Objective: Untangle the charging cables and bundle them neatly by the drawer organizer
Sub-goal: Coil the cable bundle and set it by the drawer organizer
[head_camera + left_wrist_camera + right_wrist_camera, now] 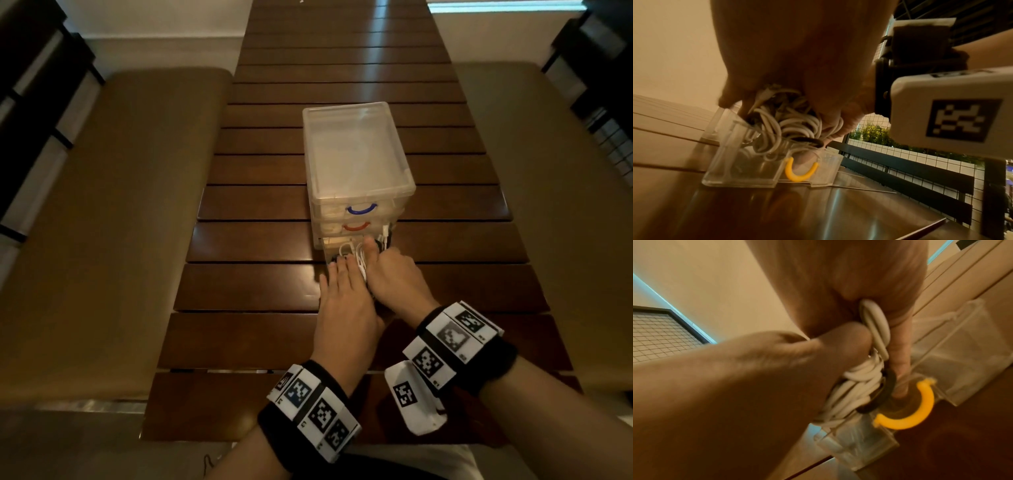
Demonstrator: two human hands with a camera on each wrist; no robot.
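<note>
The charging cables (789, 123), a knot of white leads with one dark loop (807, 140) among them, sit in and above the pulled-out bottom drawer (740, 164) of the clear drawer organizer (356, 154), at its near end on the slatted wooden counter (260, 240). Both hands are in the tangle. The right hand (394, 274) is clamped on a gathered hank of white cable, pinched between thumb and fingers, as the right wrist view shows. The left hand (346, 301) has its fingers curled into the loops from the left; whether it truly grips a strand or only rakes through them cannot be told. In my judgement the step in hand is lifting the mass out of the drawer. It is best done by raising the hank slowly with the right hand while the left steadies the light organizer or frees loops snagged on the drawer wall; a sharp pull would likely tighten the knot or drag the whole unit nearer. The head view alone shows the stacked layout: a blue handle (361, 209) above an orange-red one (356, 226), with a white plug (386, 233) hanging at the right. The wrist views alone show the open drawer's yellow handle (908, 408), hidden beneath the hands from above, and the dark loop.
</note>
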